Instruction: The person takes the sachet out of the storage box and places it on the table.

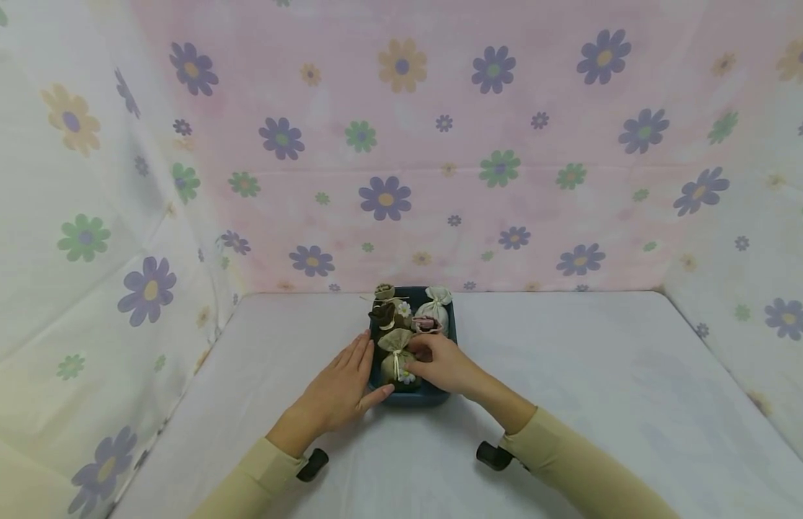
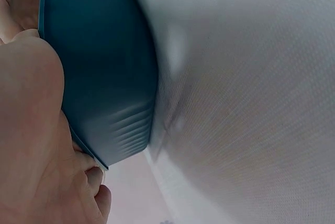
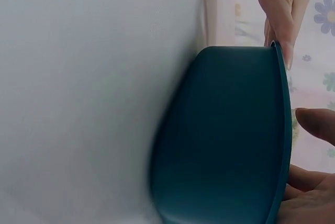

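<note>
A dark teal plastic bin stands on the table with several small drawstring pouches in it. My right hand reaches over its right side and pinches an olive-green pouch between thumb and fingers. This pouch has a gathered top, a cream tie and a white daisy, and sits at the near left of the bin. My left hand rests against the bin's left rim, fingers straight along it and thumb at the near corner. In the left wrist view the bin's ribbed outer wall shows beside the palm.
A dark brown pouch and a smaller tan one lie at the bin's far left. At the far right are a whitish pouch and a pinkish one. Flowered cloth walls surround the white table.
</note>
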Demonstrator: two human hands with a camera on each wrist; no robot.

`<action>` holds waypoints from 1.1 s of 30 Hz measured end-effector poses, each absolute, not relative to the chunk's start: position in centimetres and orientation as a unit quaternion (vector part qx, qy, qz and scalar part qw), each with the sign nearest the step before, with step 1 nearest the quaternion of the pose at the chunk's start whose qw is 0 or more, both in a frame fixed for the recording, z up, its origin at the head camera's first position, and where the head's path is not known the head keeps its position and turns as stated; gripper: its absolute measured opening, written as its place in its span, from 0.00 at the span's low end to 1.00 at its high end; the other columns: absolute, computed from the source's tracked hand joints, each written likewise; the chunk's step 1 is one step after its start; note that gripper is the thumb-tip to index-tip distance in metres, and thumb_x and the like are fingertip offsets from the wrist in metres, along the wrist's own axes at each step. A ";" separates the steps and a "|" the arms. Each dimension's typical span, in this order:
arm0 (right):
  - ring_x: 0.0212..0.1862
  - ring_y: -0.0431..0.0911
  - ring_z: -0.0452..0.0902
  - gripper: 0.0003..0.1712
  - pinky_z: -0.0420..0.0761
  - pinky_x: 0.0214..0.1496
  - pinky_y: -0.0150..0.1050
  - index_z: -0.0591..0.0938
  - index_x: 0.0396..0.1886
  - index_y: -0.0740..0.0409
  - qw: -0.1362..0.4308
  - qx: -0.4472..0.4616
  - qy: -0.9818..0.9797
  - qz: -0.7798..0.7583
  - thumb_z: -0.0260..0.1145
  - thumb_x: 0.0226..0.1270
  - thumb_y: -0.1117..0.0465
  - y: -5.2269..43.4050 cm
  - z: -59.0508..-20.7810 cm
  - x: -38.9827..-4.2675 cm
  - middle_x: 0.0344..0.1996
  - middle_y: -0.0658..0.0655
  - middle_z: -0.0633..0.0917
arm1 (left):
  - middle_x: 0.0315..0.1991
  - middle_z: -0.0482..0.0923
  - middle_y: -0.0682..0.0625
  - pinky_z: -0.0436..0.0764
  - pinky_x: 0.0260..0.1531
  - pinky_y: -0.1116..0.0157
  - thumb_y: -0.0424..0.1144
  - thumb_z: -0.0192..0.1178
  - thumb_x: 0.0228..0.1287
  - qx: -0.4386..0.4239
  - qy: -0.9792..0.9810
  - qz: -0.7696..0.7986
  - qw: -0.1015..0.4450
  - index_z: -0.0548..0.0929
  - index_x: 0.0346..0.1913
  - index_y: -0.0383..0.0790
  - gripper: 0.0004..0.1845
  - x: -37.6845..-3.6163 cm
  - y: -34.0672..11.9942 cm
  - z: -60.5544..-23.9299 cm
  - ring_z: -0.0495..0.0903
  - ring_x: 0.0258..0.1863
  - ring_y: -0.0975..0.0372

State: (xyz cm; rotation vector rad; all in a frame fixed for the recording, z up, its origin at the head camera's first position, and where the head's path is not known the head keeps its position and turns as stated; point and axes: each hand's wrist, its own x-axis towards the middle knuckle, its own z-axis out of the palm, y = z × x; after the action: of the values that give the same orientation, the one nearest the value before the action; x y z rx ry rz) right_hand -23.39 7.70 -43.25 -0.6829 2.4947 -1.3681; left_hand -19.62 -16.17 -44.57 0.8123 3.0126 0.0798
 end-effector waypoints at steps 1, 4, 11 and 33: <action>0.53 0.51 0.82 0.24 0.82 0.57 0.50 0.81 0.61 0.68 0.107 -0.232 0.846 -0.468 0.69 0.70 0.61 7.6 -43.3 -23.4 0.54 0.60 0.85 | 0.82 0.41 0.33 0.54 0.78 0.49 0.70 0.37 0.77 0.261 0.965 0.026 0.011 0.52 0.79 0.25 0.51 -19.6 -16.2 -44.5 0.44 0.81 0.46; 0.53 0.51 0.82 0.24 0.82 0.57 0.48 0.81 0.61 0.69 0.112 -0.231 0.840 -0.479 0.69 0.69 0.62 7.4 -43.4 -23.5 0.53 0.61 0.85 | 0.82 0.41 0.32 0.54 0.78 0.48 0.70 0.37 0.77 0.262 0.965 0.029 0.013 0.52 0.79 0.25 0.51 -19.6 -16.1 -44.5 0.44 0.81 0.45; 0.41 0.44 0.81 0.17 0.82 0.44 0.39 0.86 0.50 0.67 0.086 -0.255 0.840 -0.470 0.72 0.67 0.61 6.8 -43.7 -23.8 0.40 0.55 0.86 | 0.82 0.40 0.32 0.53 0.78 0.48 0.70 0.36 0.77 0.263 0.964 0.033 0.013 0.52 0.79 0.25 0.51 -19.7 -16.1 -44.5 0.43 0.82 0.45; 0.29 0.40 0.74 0.07 0.75 0.31 0.34 0.83 0.32 0.56 0.048 -0.279 0.834 -0.474 0.70 0.70 0.60 6.5 -44.4 -23.6 0.28 0.48 0.81 | 0.82 0.40 0.32 0.53 0.78 0.48 0.70 0.37 0.77 0.262 0.964 0.038 0.012 0.52 0.79 0.24 0.51 -19.7 -16.2 -44.6 0.44 0.81 0.45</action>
State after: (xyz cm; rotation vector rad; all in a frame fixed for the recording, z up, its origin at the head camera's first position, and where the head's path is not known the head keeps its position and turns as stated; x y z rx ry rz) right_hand -23.63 6.54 -44.39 -0.8508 2.5424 -1.4435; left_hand -19.70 -16.17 -44.61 0.8163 3.0072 0.1169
